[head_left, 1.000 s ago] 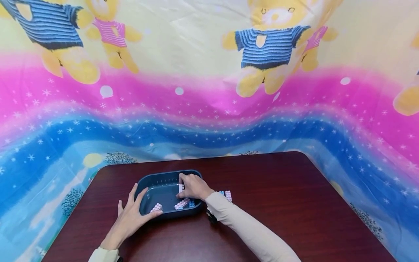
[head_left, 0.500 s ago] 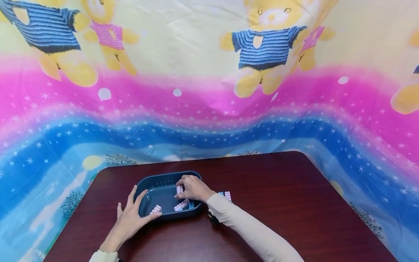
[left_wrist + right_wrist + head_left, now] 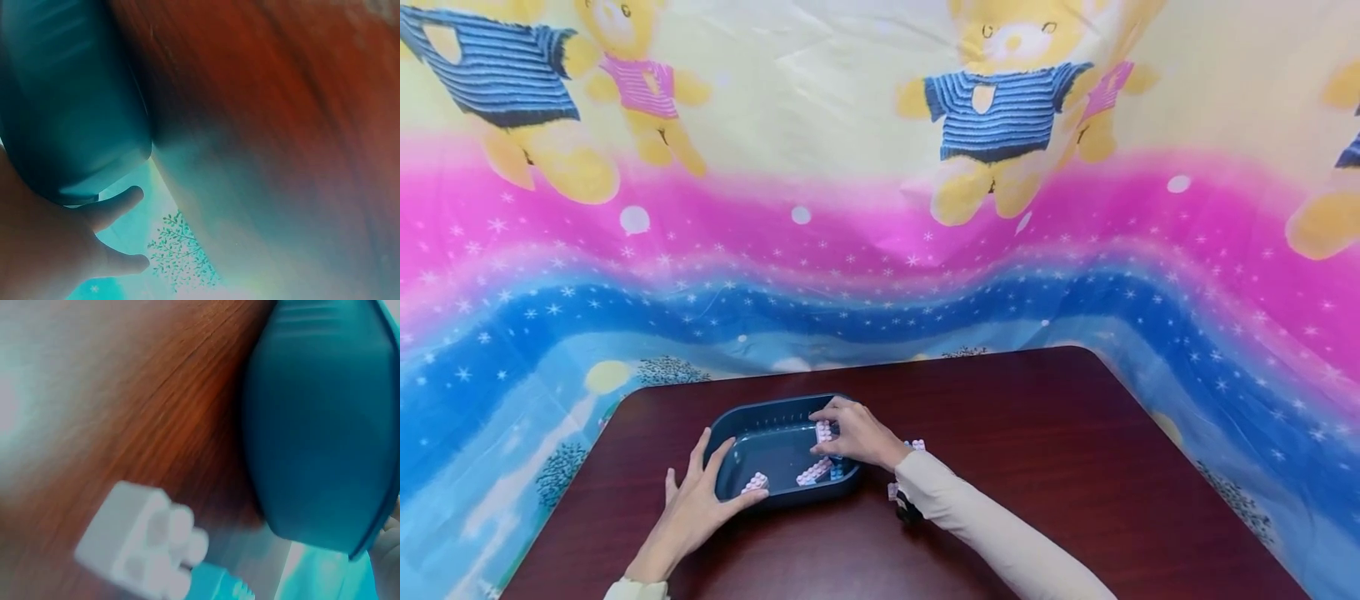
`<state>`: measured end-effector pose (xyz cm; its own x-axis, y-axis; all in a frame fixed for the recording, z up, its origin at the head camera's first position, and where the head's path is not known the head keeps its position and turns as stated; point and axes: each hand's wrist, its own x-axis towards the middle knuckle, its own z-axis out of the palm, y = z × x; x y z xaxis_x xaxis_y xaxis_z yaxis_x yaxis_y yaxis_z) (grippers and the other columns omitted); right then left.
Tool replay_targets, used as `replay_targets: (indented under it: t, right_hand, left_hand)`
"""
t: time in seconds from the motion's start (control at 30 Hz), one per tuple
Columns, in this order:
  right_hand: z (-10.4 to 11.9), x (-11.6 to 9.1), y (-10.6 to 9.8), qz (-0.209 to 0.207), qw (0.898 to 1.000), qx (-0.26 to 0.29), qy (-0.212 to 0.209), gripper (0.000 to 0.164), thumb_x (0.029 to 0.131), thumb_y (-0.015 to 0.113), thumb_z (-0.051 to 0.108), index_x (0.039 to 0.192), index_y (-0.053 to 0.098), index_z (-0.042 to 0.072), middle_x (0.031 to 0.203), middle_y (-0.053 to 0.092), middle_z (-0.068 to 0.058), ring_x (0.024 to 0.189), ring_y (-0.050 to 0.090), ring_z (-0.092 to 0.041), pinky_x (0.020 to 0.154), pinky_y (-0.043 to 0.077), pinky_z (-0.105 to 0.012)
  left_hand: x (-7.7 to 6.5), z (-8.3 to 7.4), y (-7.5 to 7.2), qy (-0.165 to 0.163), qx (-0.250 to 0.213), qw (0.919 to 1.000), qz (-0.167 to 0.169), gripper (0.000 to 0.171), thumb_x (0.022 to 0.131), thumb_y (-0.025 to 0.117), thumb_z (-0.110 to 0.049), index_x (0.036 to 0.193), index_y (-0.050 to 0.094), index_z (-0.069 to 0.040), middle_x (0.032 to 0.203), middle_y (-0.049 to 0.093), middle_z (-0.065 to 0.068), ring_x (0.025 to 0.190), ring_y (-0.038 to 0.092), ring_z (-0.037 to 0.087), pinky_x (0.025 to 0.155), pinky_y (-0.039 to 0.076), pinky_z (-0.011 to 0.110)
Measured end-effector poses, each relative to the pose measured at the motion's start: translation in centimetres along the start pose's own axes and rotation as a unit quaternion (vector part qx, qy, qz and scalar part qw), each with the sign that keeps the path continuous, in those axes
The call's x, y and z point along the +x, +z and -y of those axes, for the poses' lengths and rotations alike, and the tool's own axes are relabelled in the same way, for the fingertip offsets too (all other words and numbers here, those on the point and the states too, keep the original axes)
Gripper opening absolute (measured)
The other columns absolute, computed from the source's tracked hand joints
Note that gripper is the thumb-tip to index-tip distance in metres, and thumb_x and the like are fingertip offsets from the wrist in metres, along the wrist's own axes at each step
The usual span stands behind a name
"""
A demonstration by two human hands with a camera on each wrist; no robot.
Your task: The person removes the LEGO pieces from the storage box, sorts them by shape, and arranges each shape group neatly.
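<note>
Your right hand (image 3: 859, 432) has shifted right since the frame half a second ago, carrying the pink block (image 3: 823, 432) nearer the right end of the dark tray (image 3: 797, 498). Its thumb and fingers pinch that block over the tray's right part; whether it touches the floor there, you cannot tell. Your left hand (image 3: 688, 504) has kept its place on the tray's left end, fingers spread and fairly straight, thumb along the near rim, grasping no block.

Inside the tray, the studded pink block (image 3: 756, 482) near your left thumb lies as before, and so do the pink-and-white piece (image 3: 812, 472) and the blue block (image 3: 837, 472) at the right end.

Your right sleeve (image 3: 992, 525) has moved too: a pale block (image 3: 892, 492) now shows beside the black wrist strap (image 3: 908, 510), while the pink block beyond your forearm (image 3: 916, 444) is more covered than it was
</note>
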<state>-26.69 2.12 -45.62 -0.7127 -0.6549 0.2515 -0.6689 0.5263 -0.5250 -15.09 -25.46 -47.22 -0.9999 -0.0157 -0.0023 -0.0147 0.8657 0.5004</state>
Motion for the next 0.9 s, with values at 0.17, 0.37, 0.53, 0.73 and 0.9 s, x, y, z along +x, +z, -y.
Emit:
replay_targets:
  t: [0.17,0.37,0.53,0.73,0.9]
  right_hand:
    - [-0.2,-0.9,-1.1,-0.021,0.999,0.025,-0.019,0.041,0.089,0.089,0.021,0.124,0.075,0.006,0.122,0.074,-0.006,0.104,0.067,-0.015,0.091,0.056,-0.026]
    - [-0.4,-2.0,-2.2,-0.030,0.999,0.038,-0.004,0.037,0.090,0.088,0.021,0.122,0.076,0.006,0.122,0.075,-0.007,0.109,0.069,-0.016,0.094,0.057,-0.027]
    - [-1.0,-2.8,-2.7,-0.028,0.999,0.046,-0.004,0.040,0.092,0.086,0.024,0.127,0.076,0.007,0.125,0.073,-0.007,0.113,0.068,-0.018,0.095,0.058,-0.032]
    - [-1.6,-3.8,-3.1,-0.036,0.997,0.070,0.015,0.041,0.093,0.085,0.026,0.129,0.075,0.009,0.128,0.071,-0.007,0.116,0.066,-0.020,0.099,0.058,-0.041]
    - [-1.8,-4.4,-3.3,-0.042,0.996,0.073,0.017,0.042,0.093,0.084,0.028,0.131,0.075,0.010,0.129,0.071,-0.006,0.119,0.066,-0.021,0.102,0.057,-0.041]
  left_hand:
    - [0.0,0.0,-0.1,0.000,0.001,1.0000,-0.005,0.111,0.085,0.076,-0.069,0.164,0.031,-0.006,0.172,0.000,0.030,0.143,0.033,0.064,0.110,-0.001,0.088]
    - [0.0,-0.1,0.1,-0.001,0.000,1.0000,0.001,0.110,0.086,0.076,-0.068,0.164,0.031,-0.006,0.172,-0.001,0.030,0.143,0.032,0.065,0.110,-0.002,0.088]
    - [-0.1,-0.2,0.0,-0.005,-0.005,1.0000,0.003,0.110,0.086,0.077,-0.067,0.165,0.030,-0.006,0.172,-0.002,0.030,0.144,0.031,0.064,0.110,-0.002,0.088]
    - [-0.1,-0.1,0.1,-0.002,-0.007,1.0000,0.005,0.110,0.086,0.076,-0.067,0.165,0.030,-0.006,0.172,-0.002,0.030,0.145,0.030,0.064,0.110,-0.003,0.088]
    - [0.0,-0.1,0.2,0.000,-0.006,1.0000,0.005,0.110,0.086,0.076,-0.068,0.165,0.030,-0.007,0.172,-0.002,0.030,0.145,0.030,0.064,0.110,-0.002,0.088]
